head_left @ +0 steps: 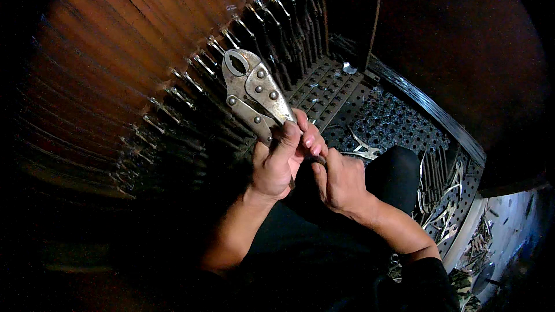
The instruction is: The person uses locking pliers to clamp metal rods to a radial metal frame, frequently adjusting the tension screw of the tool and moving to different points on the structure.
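Observation:
A pair of worn steel locking pliers [269, 93] points up and away, tilted to the left, its toothed jaws closed around an oval gap. My left hand [276, 164] wraps around the handles, the thumb lying over them. At the lower end of the handle, the curled fingers of my right hand [345, 182] pinch a dark end piece, which looks like the adjusting screw but is mostly covered by fingers. Both hands are close together above my dark-clothed lap.
A rusty brown ribbed wall [150, 29] curves along the left, with a row of shiny metal ends [199, 81] along its lower edge. A perforated metal plate [399, 118] lies beyond my knee [399, 167]. Loose metal pieces [445, 219] are scattered at right, near a pale curved rim [468, 225].

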